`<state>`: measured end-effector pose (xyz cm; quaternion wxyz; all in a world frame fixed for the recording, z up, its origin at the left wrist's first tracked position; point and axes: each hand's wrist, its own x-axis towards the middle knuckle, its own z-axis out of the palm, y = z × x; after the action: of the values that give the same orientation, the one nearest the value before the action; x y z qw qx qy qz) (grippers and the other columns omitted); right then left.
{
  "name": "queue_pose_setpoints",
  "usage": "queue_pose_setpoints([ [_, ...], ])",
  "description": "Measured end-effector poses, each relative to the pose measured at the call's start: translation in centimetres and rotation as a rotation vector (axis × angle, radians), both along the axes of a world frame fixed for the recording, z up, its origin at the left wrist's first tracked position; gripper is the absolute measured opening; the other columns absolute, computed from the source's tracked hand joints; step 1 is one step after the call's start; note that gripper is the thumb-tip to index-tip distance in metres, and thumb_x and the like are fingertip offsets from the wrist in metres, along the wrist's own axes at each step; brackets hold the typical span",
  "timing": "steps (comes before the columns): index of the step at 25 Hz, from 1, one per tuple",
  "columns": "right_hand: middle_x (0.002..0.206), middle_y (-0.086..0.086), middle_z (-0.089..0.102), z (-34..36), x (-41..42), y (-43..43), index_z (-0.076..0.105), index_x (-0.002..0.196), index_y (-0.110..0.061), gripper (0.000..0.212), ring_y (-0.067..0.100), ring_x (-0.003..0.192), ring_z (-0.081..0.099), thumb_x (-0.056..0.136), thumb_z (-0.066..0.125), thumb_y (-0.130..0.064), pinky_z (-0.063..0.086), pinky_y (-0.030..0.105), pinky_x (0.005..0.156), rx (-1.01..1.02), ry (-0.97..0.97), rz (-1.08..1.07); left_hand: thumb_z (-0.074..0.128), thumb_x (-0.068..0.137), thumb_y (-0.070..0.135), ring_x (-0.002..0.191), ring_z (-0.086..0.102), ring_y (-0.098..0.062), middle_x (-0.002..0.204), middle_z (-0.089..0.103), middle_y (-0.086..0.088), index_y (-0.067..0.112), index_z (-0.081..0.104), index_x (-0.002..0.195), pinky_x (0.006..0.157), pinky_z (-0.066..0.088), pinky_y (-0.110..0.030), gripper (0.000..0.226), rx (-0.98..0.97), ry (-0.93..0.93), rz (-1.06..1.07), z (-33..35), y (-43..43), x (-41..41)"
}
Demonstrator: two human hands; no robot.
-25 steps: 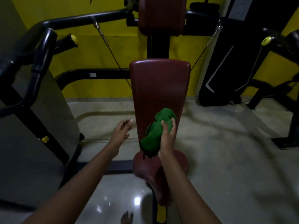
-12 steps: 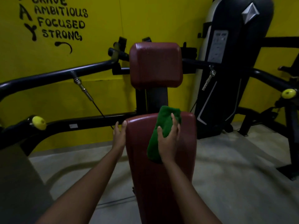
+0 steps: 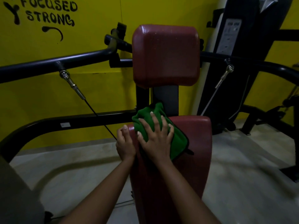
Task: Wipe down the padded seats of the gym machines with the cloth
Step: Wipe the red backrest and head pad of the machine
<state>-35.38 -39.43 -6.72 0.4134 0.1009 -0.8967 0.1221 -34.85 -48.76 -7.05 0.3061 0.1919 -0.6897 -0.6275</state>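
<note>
Right hand (image 3: 156,141), fingers spread, presses cloth (image 3: 178,139) onto the top-left corner of the pad (image 3: 197,151). Left hand (image 3: 125,143) grips its edge, fingers curled — steadying, probably.

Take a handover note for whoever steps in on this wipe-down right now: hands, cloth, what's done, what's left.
Right hand presses the green cloth flat on the lower pad, at its top left corner.
Left hand grips that pad's left edge.
Done: cannot tell what is already wiped.
Left, probably: the lower pad right of the cloth, and the upper pad above.
</note>
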Motion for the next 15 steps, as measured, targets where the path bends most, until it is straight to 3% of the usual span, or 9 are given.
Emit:
queue_pose_setpoints([
  [5, 0.141, 0.001, 0.045, 1.3, -0.6, 0.2, 0.054, 0.124, -0.036, 0.048, 0.03, 0.125, 0.032, 0.081, 0.042, -0.052, 0.032, 0.056, 0.096, -0.251, -0.029, -0.173, 0.024, 0.083, 0.053, 0.095, 0.059, -0.036, 0.103, 0.063, -0.022, 0.005, 0.056, 0.108, 0.069, 0.035, -0.033, 0.063, -0.065, -0.003, 0.058, -0.4, 0.0, -0.5],
  [8, 0.14, -0.001, 0.047, 0.6, 0.9, -3.1, 0.053, 0.125, -0.038, 0.046, 0.028, 0.124, 0.034, 0.081, 0.042, -0.048, 0.028, 0.051, 0.095, -0.097, -0.017, -0.018, 0.026, 0.082, 0.05, 0.098, 0.059, -0.038, 0.107, 0.063, -0.023, 0.003, 0.056, 0.111, 0.07, 0.035, -0.033, 0.063, -0.068, -0.004, 0.021, -0.1, -0.1, -0.3],
  [11, 0.134, -0.003, 0.053, 1.5, -1.0, 0.8, 0.059, 0.118, -0.037, 0.045, 0.024, 0.122, 0.035, 0.079, 0.043, -0.05, 0.036, 0.052, 0.09, -0.066, -0.011, 0.023, 0.023, 0.074, 0.069, 0.097, 0.059, -0.033, 0.106, 0.064, -0.018, 0.009, 0.055, 0.112, 0.071, 0.035, -0.031, 0.078, -0.051, 0.011, 0.006, 0.2, 0.0, 0.3],
  [15, 0.138, -0.001, 0.048, 2.2, -2.7, 7.0, 0.057, 0.121, -0.034, 0.052, 0.031, 0.125, 0.04, 0.079, 0.036, -0.056, 0.031, 0.054, 0.095, -0.276, -0.098, -0.188, 0.026, 0.062, 0.078, 0.102, 0.058, -0.029, 0.11, 0.062, -0.013, 0.011, 0.052, 0.115, 0.081, 0.042, -0.035, 0.089, -0.052, -0.009, -0.027, 0.6, 0.2, 0.7],
])
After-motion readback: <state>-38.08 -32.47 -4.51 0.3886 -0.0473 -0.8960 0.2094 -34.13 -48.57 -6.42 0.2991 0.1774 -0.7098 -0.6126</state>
